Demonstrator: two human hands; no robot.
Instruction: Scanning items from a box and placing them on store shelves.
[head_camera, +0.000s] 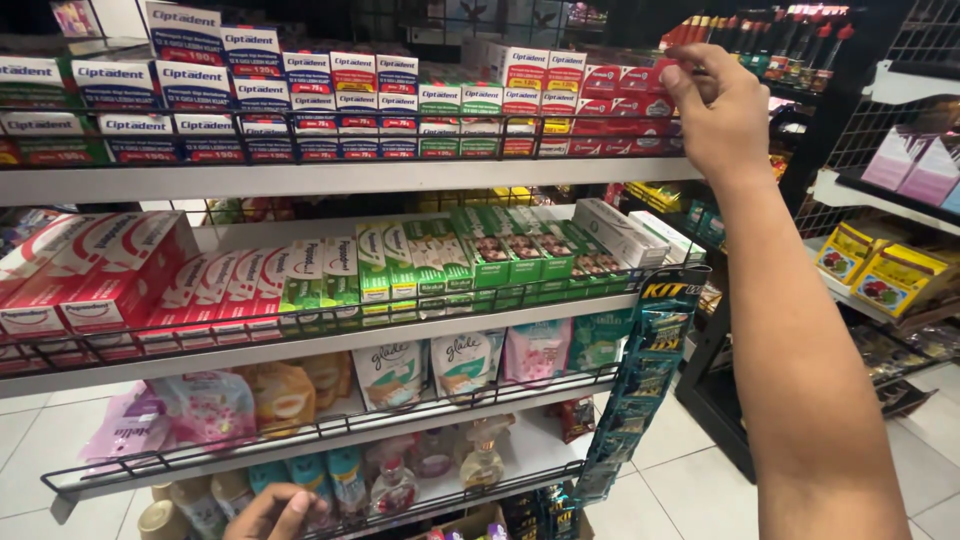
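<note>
Two hands are engaged in shelf facing: right hand (718, 108), fingers pinching red toothpaste boxes (625, 82) at the top shelf's (350, 180) right end, next needs squaring; left hand (275, 512), fingers curled, touches bottom-shelf bottles (345, 478).

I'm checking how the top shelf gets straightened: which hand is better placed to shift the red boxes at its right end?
The right hand: it is raised to the top shelf, fingers on the red boxes. The left hand is low, by the bottles on the bottom shelf.
</note>
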